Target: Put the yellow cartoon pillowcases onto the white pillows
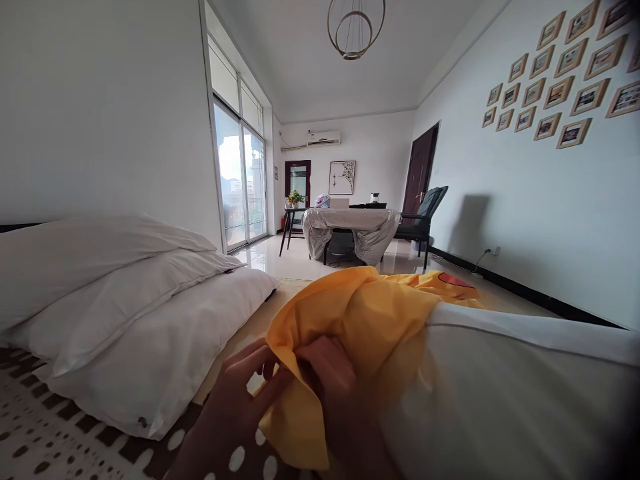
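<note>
A yellow pillowcase [360, 300] lies bunched in front of me, with a red patch at its far end. My left hand [245, 380] is closed on the near left edge of the fabric, thumb and fingers pinching it. Beside it, my right hand [327, 367] is curled against the cloth at a fold, its fingertips partly hidden by the fabric. A white pillow [500, 387] fills the lower right, touching the yellow cloth; whether its end is inside the case I cannot tell. A loose yellow flap hangs down between my hands.
Several white pillows [150, 333] are stacked at the left on a brown and white patterned cover [50, 427]. Farther back stand a table with a silvery cloth [350, 223], a black chair [425, 213] and a stool [290, 230] with a plant. Glass doors [240, 173] are at the left.
</note>
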`<act>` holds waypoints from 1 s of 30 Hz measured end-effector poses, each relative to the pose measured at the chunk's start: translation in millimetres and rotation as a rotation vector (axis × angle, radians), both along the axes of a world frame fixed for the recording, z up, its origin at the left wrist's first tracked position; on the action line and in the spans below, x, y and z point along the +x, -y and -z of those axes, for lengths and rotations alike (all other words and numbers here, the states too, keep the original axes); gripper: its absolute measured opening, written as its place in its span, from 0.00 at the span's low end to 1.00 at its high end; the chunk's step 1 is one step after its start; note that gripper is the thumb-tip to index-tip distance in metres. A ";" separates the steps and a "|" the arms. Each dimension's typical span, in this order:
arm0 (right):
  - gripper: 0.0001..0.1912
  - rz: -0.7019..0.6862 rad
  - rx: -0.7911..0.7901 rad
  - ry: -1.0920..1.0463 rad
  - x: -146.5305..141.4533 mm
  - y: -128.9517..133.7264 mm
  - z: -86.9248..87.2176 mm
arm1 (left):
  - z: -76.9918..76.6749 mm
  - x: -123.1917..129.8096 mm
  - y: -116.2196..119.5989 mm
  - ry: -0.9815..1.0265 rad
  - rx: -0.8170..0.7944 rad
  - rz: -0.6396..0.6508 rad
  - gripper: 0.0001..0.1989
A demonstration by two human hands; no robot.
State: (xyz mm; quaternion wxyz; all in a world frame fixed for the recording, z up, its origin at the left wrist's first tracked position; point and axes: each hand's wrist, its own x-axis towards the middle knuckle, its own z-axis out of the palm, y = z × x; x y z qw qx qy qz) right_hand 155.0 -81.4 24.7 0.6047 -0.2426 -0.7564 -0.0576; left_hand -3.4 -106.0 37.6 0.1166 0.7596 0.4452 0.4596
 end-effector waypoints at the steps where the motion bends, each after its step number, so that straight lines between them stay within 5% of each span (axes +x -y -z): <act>1: 0.10 0.005 0.004 -0.008 -1.3 0.4 0.7 | 0.3 -0.1 1.2 0.001 -0.028 -0.006 0.12; 16: 0.09 0.008 0.062 -0.009 -7.0 -2.0 3.1 | -2.7 -13.6 -13.7 0.425 -0.551 0.296 0.17; 23: 0.10 0.001 -0.007 0.092 -4.4 0.0 1.6 | -5.5 -18.6 -10.3 0.450 -0.561 0.313 0.14; 30: 0.10 0.003 -0.143 0.193 -6.2 1.8 2.7 | -10.0 -17.7 -8.4 0.201 -0.500 0.208 0.06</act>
